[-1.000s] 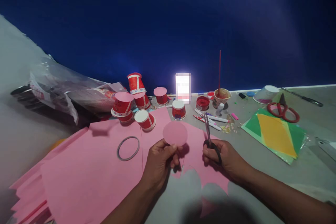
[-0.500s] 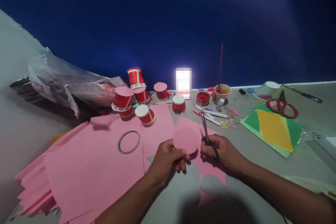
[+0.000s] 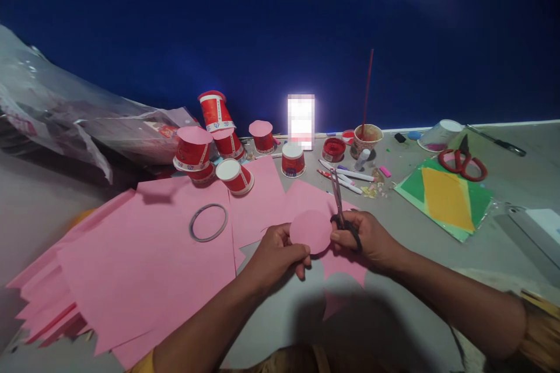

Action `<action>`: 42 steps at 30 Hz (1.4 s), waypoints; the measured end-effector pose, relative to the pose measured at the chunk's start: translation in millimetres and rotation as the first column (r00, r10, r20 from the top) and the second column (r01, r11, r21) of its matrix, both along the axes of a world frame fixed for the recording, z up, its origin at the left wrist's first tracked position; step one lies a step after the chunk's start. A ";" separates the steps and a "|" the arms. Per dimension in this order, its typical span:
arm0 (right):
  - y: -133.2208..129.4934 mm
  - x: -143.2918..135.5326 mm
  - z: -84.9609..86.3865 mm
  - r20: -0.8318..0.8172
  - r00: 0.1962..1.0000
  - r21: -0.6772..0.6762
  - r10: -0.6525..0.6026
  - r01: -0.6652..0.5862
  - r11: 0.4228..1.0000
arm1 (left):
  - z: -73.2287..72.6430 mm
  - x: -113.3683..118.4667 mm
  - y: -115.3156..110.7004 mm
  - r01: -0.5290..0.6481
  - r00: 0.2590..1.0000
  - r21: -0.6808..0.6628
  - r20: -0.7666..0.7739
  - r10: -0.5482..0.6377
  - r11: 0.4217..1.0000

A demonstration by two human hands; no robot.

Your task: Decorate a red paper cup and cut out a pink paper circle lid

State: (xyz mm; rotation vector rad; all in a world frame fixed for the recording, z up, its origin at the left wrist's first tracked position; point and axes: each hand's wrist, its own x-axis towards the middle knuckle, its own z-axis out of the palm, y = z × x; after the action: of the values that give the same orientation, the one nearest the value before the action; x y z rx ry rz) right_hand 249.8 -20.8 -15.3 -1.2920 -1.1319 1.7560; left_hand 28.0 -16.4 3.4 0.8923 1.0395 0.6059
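Note:
A round pink paper disc (image 3: 310, 232) is pinched at its lower left edge by my left hand (image 3: 285, 252). My right hand (image 3: 365, 239) is closed around black-handled scissors (image 3: 338, 198), whose narrow blades point up and away from me. The fingertips of that hand are at the disc's right edge; whether they grip it I cannot tell. Under and behind the disc lies a pink sheet (image 3: 301, 195) with curved cut-outs. To the left, a grey ring (image 3: 191, 227) rests on large pink sheets (image 3: 144, 268).
Red paper cups (image 3: 236, 178), several topped with pink discs, stand at the back left beside a plastic bag (image 3: 131, 134). A glowing screen (image 3: 301, 119), markers (image 3: 350, 173), a paint jar (image 3: 333, 150) and a cup with a stick (image 3: 367, 139) line the back. Red-handled scissors (image 3: 475, 169) lie right on coloured sheets (image 3: 446, 201).
My right hand has come closer to the disc, its fingertips now at the disc's right edge. The view has shifted, so the tabletop things appear higher and slightly further left.

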 end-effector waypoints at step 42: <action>-14.9 -16.1 6.2 -0.092 0.967 -0.177 0.239 -0.252 0.951 | 3.7 -0.6 -12.1 0.131 0.834 -0.102 0.549 -0.055 0.986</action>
State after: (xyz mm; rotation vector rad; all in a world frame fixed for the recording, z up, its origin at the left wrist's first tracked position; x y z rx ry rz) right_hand 233.7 -35.7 -9.1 -1.2287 -1.1507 2.1184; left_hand 27.4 -28.5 7.1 0.5900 0.5055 0.6486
